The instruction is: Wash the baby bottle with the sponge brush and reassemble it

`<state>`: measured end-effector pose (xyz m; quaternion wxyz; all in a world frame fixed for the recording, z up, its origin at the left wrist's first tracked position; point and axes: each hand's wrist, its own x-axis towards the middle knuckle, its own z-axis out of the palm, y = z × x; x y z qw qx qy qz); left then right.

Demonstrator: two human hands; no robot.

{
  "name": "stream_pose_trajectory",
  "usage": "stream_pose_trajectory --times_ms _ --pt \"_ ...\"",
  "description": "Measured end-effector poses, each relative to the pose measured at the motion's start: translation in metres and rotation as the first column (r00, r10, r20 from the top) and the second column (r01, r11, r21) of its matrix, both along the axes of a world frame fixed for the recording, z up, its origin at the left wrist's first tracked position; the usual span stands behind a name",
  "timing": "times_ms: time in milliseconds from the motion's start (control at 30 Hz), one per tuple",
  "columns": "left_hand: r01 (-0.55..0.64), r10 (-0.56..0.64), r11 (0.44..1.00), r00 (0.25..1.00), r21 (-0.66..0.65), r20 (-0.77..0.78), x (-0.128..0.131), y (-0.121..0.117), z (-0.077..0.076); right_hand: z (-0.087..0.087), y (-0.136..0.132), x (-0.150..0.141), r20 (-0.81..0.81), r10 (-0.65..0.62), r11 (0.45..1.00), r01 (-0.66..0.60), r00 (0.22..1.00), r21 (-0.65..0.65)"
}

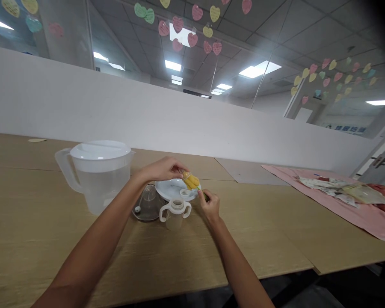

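Note:
My left hand (164, 169) is pinched shut on a small piece I cannot make out, pressed against the yellow sponge head of a small brush (191, 180). My right hand (208, 204) is closed on the brush's green handle, just right of a white plate (170, 188). Below the brush stands a clear baby bottle with two white handles (175, 212), its top open. A clear dome cap (148, 202) lies to the bottle's left.
A large clear pitcher with a white lid (98, 174) holds water at the left of the wooden table (51, 239). A pink cloth (340, 201) with packets on it lies at the right. A white partition wall (115, 111) runs behind the table.

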<state>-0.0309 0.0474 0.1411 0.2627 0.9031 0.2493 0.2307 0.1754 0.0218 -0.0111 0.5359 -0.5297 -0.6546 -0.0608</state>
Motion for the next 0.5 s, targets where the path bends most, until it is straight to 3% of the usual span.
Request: stream_pose_trajectory --times_ms 167,300,400,500 --pt "-0.138 0.138 0.982 0.990 0.130 0.013 0.005 0.002 -0.002 0.004 -0.001 -0.001 -0.027 -0.023 1.000 0.022 0.999 -0.018" --pt "-0.169 0.175 0.971 0.984 0.171 -0.020 -0.008 0.000 0.006 0.005 0.000 -0.001 0.031 -0.033 0.999 0.034 0.999 -0.041" --pt "-0.312 0.332 0.914 0.943 0.259 -0.036 -0.024 -0.004 0.014 0.004 0.001 0.001 0.067 -0.085 0.994 0.089 0.994 -0.061" --pt "-0.417 0.458 0.885 0.859 0.206 -0.228 -0.033 -0.006 0.016 0.004 0.002 0.004 0.052 -0.173 0.980 0.177 0.984 -0.089"
